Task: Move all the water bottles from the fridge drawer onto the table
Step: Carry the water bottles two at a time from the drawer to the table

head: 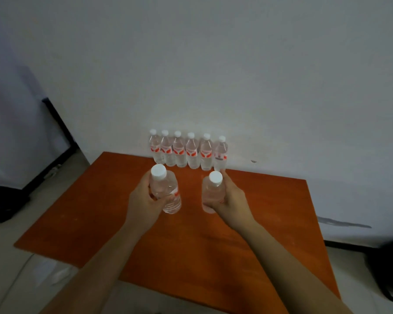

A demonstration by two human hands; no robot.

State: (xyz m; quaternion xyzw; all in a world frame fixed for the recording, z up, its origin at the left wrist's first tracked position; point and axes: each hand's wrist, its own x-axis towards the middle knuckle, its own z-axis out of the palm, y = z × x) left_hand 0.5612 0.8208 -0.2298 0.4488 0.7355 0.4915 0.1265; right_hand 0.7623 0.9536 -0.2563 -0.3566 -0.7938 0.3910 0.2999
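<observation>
Several clear water bottles (187,151) with white caps and red labels stand in a row at the far edge of the orange table (270,211), against the wall. My left hand (143,200) grips one water bottle (166,191) around its body, upright and slightly tilted, over the table's middle. My right hand (230,197) grips a second water bottle (211,193) the same way, just in front of the right end of the row. The fridge drawer is out of view.
A white wall (236,75) stands right behind the table. A black-framed white panel (21,132) leans at the left on the tiled floor. A dark object (388,270) sits on the floor at the right edge. Bare tabletop lies in front of my hands.
</observation>
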